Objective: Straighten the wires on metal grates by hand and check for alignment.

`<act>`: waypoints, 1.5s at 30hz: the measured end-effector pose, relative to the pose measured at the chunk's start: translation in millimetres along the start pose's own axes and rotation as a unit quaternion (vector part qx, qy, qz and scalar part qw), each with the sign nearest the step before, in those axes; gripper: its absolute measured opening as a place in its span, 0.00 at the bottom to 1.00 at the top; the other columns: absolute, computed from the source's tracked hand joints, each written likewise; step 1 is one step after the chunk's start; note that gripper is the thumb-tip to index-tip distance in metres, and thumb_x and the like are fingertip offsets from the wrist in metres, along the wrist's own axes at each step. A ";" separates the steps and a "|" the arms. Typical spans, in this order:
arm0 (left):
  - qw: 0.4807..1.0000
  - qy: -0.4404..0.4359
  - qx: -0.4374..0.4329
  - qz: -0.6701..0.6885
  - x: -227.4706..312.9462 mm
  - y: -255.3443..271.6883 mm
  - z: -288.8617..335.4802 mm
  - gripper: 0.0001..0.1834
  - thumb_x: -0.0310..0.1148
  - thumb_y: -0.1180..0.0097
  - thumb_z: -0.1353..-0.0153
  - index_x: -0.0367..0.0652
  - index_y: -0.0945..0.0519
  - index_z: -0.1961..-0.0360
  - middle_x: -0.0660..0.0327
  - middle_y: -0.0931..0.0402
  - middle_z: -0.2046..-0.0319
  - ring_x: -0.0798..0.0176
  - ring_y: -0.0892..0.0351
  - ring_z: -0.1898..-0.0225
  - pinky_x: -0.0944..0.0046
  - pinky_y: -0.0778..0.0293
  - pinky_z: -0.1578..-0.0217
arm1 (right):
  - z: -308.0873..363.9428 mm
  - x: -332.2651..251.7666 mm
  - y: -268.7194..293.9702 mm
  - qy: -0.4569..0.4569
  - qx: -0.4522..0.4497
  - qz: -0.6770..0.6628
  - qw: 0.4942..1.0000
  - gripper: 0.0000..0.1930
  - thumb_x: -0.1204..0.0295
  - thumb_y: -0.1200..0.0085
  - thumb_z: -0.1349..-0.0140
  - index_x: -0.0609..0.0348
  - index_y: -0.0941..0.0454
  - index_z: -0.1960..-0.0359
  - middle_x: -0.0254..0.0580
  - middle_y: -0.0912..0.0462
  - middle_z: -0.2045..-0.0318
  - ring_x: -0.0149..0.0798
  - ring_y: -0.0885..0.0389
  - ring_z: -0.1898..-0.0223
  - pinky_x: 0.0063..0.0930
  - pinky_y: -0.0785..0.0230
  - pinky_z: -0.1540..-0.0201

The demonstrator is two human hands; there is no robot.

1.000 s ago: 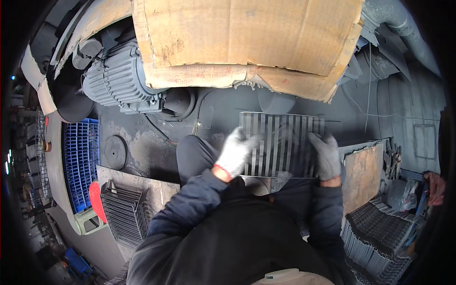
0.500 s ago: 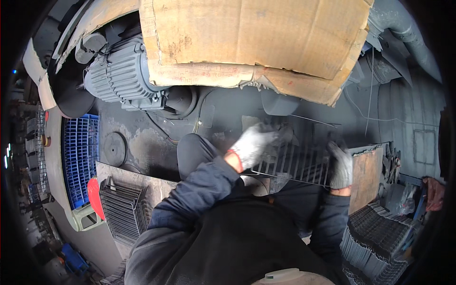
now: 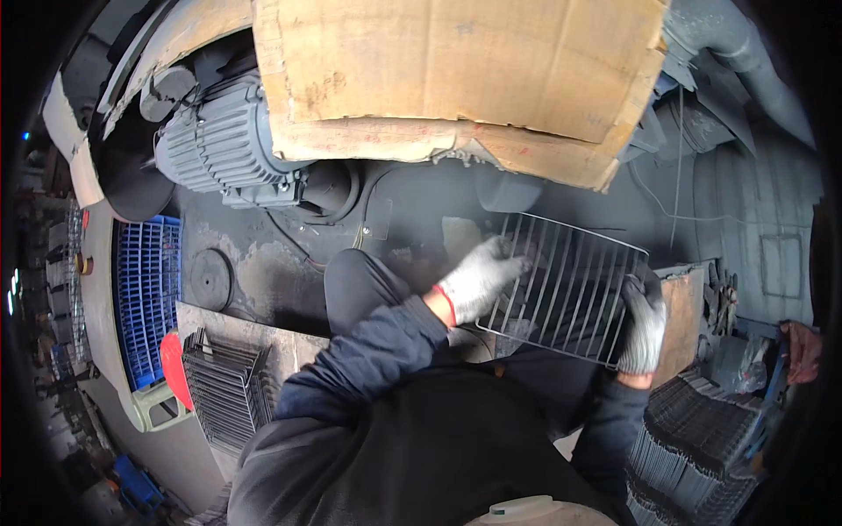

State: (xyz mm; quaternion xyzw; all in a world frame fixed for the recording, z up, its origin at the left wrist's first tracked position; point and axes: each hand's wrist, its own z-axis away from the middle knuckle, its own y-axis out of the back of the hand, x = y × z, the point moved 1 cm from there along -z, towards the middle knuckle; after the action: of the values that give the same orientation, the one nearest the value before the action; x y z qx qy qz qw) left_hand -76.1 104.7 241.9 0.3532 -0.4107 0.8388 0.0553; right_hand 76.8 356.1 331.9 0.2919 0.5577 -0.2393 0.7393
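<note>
Between my hands a rectangular wire rack (image 3: 583,231) of thin parallel metal bars is held tilted in front of my knees. My left hand (image 3: 481,280), in a whitish knit glove with a red cuff, is closed around the rack's left edge. At the opposite edge my right hand (image 3: 645,329) grips the frame, its glove darkened with grime at the fingers. The rack's far edge lies just below a rounded grey machine part (image 3: 510,190), which is partly hidden under a cardboard sheet (image 3: 438,70).
A ribbed electric motor (image 3: 215,136) sits at the far left. Stacked wire racks stand on a board (image 3: 294,342) at the left, and more racks (image 3: 693,430) are piled at the lower right. A blue plastic crate (image 3: 149,298) is further left. A thin wire (image 3: 680,175) hangs at the right.
Both hands have moved slightly toward me and right, and the rack has tilted so its bars show more broadly. The blur on the hands is gone.
</note>
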 end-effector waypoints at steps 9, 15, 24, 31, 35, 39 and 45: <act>0.863 -0.256 0.115 -0.419 33.4 16.3 104.7 0.09 0.24 0.30 0.37 0.38 0.17 0.57 0.57 0.15 0.63 0.60 0.15 0.61 0.61 0.19 0.55 | 81.1 15.9 -32.4 0.140 -0.037 0.027 0.989 0.18 0.88 0.41 0.30 0.62 0.20 0.41 0.40 0.13 0.46 0.33 0.15 0.45 0.29 0.23 0.38; 0.842 -0.366 0.214 -0.334 31.9 36.2 136.0 0.10 0.19 0.31 0.38 0.40 0.17 0.57 0.62 0.15 0.62 0.68 0.17 0.60 0.65 0.20 0.55 | 97.1 -3.6 -69.9 0.239 -0.070 0.009 0.968 0.38 0.84 0.35 0.32 0.66 0.38 0.23 0.54 0.27 0.29 0.44 0.23 0.29 0.39 0.27 0.29; 0.755 -0.428 0.214 -0.448 39.9 15.6 155.9 0.10 0.15 0.35 0.45 0.38 0.20 0.64 0.58 0.15 0.61 0.64 0.16 0.59 0.62 0.20 0.50 | 112.6 -68.8 -117.1 0.585 -0.119 0.418 0.684 0.29 0.64 0.27 0.42 0.51 0.17 0.37 0.48 0.20 0.33 0.56 0.26 0.30 0.60 0.41 0.22; 0.680 -0.461 0.427 -0.378 15.7 2.4 142.1 0.54 0.29 0.20 0.44 0.35 0.40 0.21 0.42 0.31 0.28 0.46 0.29 0.27 0.50 0.31 0.26 | 98.3 39.0 -119.4 0.153 -0.101 -0.173 0.968 0.14 0.86 0.41 0.28 0.56 0.13 0.47 0.43 0.08 0.50 0.41 0.11 0.47 0.36 0.19 0.39; 0.894 -0.283 0.345 -0.045 -18.3 26.5 118.5 0.44 0.28 0.25 0.34 0.39 0.37 0.22 0.53 0.24 0.39 0.59 0.20 0.40 0.58 0.22 0.38 | 106.1 73.1 -114.1 -0.042 -0.115 -0.356 0.927 0.18 0.86 0.46 0.24 0.60 0.22 0.36 0.46 0.14 0.40 0.37 0.12 0.46 0.32 0.18 0.41; 0.921 -0.287 0.263 -0.025 -12.7 28.1 98.0 0.21 0.27 0.32 0.27 0.41 0.26 0.38 0.61 0.17 0.57 0.68 0.15 0.59 0.66 0.17 0.55 | 101.4 81.6 -93.3 0.001 -0.110 -0.268 0.957 0.26 0.88 0.44 0.29 0.60 0.26 0.30 0.44 0.17 0.37 0.40 0.16 0.39 0.37 0.23 0.33; 0.945 -0.240 0.223 0.001 -6.2 32.9 80.8 0.10 0.25 0.34 0.28 0.43 0.24 0.53 0.62 0.17 0.63 0.71 0.19 0.72 0.67 0.19 0.72 | 57.3 53.4 -67.3 -0.034 -0.046 -0.171 0.984 0.46 0.85 0.35 0.35 0.61 0.46 0.17 0.46 0.23 0.33 0.40 0.21 0.35 0.33 0.24 0.33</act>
State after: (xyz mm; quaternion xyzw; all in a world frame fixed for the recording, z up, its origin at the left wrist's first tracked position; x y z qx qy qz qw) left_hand -39.9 25.4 249.9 0.5468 -0.2147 0.7995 -0.1255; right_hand 84.4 266.4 281.3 0.1491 0.5846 -0.3460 0.7185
